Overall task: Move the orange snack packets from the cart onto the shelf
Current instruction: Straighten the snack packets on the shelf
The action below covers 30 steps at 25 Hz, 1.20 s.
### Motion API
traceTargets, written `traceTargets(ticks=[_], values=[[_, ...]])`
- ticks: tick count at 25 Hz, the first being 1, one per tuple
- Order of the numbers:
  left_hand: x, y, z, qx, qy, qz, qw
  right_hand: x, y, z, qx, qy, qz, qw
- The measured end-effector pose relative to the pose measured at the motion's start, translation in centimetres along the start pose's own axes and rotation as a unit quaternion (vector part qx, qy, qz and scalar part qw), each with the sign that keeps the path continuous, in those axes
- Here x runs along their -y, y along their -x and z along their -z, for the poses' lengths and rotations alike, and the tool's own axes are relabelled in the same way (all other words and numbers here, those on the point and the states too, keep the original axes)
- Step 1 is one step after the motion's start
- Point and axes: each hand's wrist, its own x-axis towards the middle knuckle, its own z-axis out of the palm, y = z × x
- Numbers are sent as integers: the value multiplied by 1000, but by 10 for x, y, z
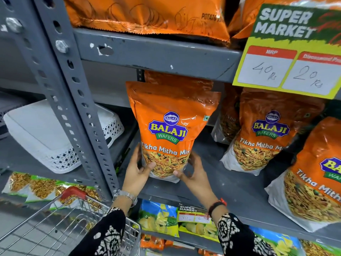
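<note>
Both hands grip one orange snack packet [170, 130] at its lower corners: the left hand [137, 171] wraps the bottom-left edge with the thumb across the clear window, and the right hand [192, 173] holds the bottom-right corner, fingers curled behind it. The packet stands upright with its white base touching the grey metal shelf [230, 183], near the slotted upright post [73, 100].

That shelf is painted steel, scuffed and chipped along the front lip of the tier above [156, 54]. More orange packets of the same kind [265, 132] stand to the right, and another one sits close behind the held packet, mostly hidden by it. Glossy orange bags [147, 15] lie on the upper tier, cut off by the top edge. A yellow price card [293, 52] hangs from the upper shelf, its right side running out of view; the handwritten figures read 40 and 20.

Left of the post, a white perforated plastic basket [60, 133] rests upside down on a neighbouring shelf. Below, the wire cart [60, 224] with a red handle shows only its upper corner; whether packets lie inside is hidden. Yellow and blue bags [160, 218] on the lower tier are partly covered by the patterned black-and-white sleeves [234, 235].
</note>
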Motion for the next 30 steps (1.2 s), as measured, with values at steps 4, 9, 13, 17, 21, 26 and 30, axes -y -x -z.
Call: traceTargets(ticks=[4, 9, 13, 17, 21, 26, 30], values=[[-9, 24, -17, -116, -18, -49, 992, -2, 19, 45, -172, -13, 60, 983], [-33, 47, -78, -165, -135, -252, 944, -7, 39, 129, -344, 12, 97, 934], [-50, 50, -152, -6, -121, -233, 965, -10, 33, 148, -298, 38, 59, 952], [-48, 19, -209, 95, -95, -60, 989, -17, 13, 156, -301, -17, 31, 953], [-43, -17, -240, 113, -80, 33, 990, -28, -6, 162, -291, -94, -33, 952], [-37, -36, -245, 97, -60, 41, 993, -44, -19, 163, -263, -108, -63, 957], [-27, -49, -234, 82, -29, 58, 994, -42, -17, 157, -233, -89, -21, 968]])
